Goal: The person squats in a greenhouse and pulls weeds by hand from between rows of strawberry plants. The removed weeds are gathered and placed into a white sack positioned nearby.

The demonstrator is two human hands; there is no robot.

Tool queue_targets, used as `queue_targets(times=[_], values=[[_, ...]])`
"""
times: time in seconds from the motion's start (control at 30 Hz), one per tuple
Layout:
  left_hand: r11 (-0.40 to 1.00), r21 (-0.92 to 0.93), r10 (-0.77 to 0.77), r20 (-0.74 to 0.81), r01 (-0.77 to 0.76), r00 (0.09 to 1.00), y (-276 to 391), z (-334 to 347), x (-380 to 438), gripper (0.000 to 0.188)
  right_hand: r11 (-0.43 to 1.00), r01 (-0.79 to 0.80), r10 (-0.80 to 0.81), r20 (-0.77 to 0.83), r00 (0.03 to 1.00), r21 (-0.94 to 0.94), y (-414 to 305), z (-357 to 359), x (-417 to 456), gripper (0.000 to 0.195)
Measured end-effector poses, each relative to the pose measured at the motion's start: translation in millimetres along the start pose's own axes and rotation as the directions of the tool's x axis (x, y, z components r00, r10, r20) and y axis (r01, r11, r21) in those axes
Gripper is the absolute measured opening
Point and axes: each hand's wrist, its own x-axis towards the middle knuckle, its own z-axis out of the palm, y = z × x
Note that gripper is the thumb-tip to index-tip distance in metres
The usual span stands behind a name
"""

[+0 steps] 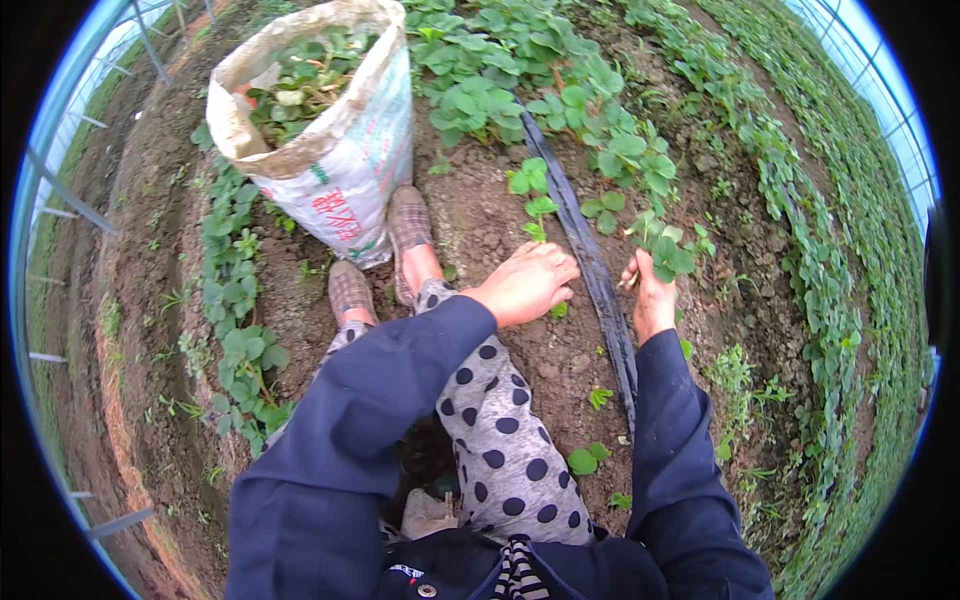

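Observation:
My right hand [652, 296] grips a small leafy strawberry sprig [670, 259], with pale stem ends showing between thumb and fingers. It is just to the right of a black drip-irrigation tape [574, 202] that runs along the soil bed. On the other side of the tape, my left hand [529, 285] is low over the soil, back upward and fingers bent. Whether anything is under those fingers is hidden. Small strawberry leaves [534, 180] stand just beyond it, and another bit of green [559, 310] shows beside its palm.
A white woven sack [330, 187], partly filled with pulled leaves [315, 86], stands upright against my shoes [410, 225]. Dense strawberry plants [480, 90] cover the bed ahead. More plant rows [817, 225] run along the right, another [232, 270] on the left. Greenhouse poles [71, 191] line the left edge.

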Motion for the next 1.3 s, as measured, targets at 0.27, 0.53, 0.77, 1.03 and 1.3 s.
queue_targets(times=[0.27,0.53,0.77,1.03,1.3], values=[[0.983,0.129,-0.136,0.023,0.132,0.990,-1.0,-149.3,-139.6,0.029,0.818,0.573,-0.566,0.235,0.790,0.046,-123.3,161.6,-38.2,0.018],[0.835,0.050,-0.518,-0.265,0.548,0.813,58.2,-200.9,-300.3,0.028,0.504,0.738,-0.408,0.630,0.661,-0.448,-171.7,412.8,-3.9,0.039],[0.629,-0.123,-0.718,-0.472,0.768,0.512,119.1,-188.5,-427.3,0.027,0.486,0.820,-0.442,0.724,0.530,-0.303,-77.6,261.1,-43.9,0.029],[0.640,-0.414,-0.728,-0.596,0.647,0.338,146.4,-169.1,-483.8,0.024,0.924,-0.178,0.177,-0.034,0.984,-0.338,-53.1,-102.0,-233.2,0.016],[0.742,-0.409,-0.661,-0.578,0.531,0.478,173.8,-175.4,-442.2,0.024,0.915,0.024,-0.111,-0.194,0.975,-0.403,-116.2,-178.3,-276.7,0.015]])
